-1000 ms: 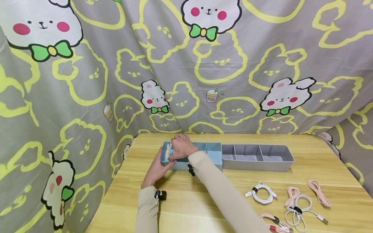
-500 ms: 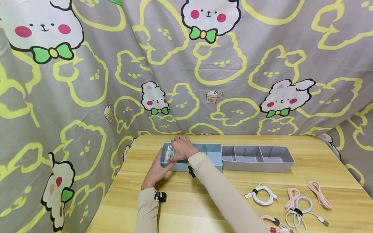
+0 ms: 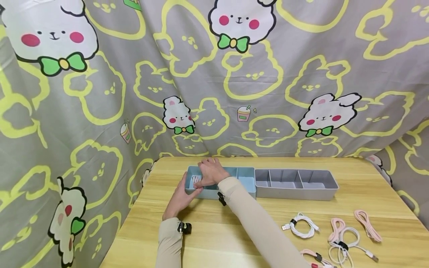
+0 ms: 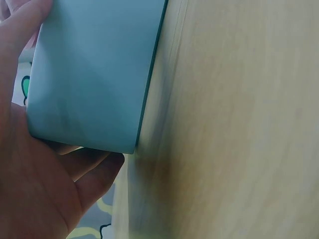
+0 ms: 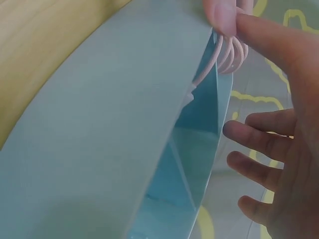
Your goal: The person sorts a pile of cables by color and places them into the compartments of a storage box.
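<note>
A blue divided storage box (image 3: 247,194) stands at the back of the table, left of centre. My left hand (image 3: 179,198) holds its left end, thumb on the near side and fingers around the end wall (image 4: 89,74). Over the box reaches my right hand (image 3: 212,172). Its thumb and index finger pinch a coiled pale pink cable (image 5: 233,56) at the leftmost compartment, while the other fingers are spread apart. In the head view the same cable (image 3: 195,180) shows as a small whitish bundle inside that compartment, partly hidden by the right hand.
A grey divided box (image 3: 296,194) adjoins the blue one on the right. Loose coiled cables lie at the front right: a white one (image 3: 303,226), a pink one (image 3: 368,226), a white one with a black strap (image 3: 352,238) and a pink one (image 3: 310,253). A patterned curtain (image 3: 268,82) hangs behind.
The cable has gone lower into the leftmost compartment; its loops stood up higher before, with a yellow spot showing. The right hand has shifted only slightly, and the left hand keeps its place.
</note>
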Available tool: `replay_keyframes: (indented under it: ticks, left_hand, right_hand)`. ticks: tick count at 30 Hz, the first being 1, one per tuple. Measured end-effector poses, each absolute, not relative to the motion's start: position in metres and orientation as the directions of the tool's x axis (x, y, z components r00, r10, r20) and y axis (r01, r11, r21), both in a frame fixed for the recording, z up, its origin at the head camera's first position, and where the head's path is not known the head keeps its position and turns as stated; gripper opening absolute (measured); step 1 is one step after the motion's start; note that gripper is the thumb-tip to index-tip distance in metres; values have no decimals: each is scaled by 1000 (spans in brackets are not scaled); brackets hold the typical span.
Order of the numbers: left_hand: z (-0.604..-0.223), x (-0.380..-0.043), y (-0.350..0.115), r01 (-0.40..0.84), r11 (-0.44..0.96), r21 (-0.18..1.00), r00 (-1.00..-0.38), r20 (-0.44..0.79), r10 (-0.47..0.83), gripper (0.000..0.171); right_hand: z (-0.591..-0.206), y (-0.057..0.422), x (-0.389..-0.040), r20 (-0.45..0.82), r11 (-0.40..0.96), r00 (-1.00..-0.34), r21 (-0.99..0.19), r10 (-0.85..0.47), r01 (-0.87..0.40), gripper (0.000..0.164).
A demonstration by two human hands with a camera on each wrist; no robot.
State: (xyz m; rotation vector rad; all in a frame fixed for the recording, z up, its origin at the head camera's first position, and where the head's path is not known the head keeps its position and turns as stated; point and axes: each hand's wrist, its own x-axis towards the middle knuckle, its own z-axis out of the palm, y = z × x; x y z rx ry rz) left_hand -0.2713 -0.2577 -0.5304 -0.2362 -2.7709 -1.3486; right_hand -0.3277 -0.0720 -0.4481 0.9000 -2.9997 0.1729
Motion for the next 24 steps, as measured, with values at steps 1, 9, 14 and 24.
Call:
replay_keyframes:
  ticks: [1,9,14,24]
  left_hand:
    - [-531,-271,-258,155,611,777,-988,108,113,101]
    - [-530,-267,-257,85,618,781,-996,48,76,112]
    - [-529,-267,-258,76,613,787,-997,41,71,112]
    - [-528,-267,-258,59,632,772,-998,27,60,115]
  right_hand:
    - [-448,-71,-327,35,828,-835,-114,-550,-550,90]
    - [-450,-60,-327,18,805,-812,-118,-583,-581,55]
    - [-456,-61,-328,78,798,-800,-56,-595,-599,49]
    - [-467,-66,-331,241,813,-780,75,-577,-578,51]
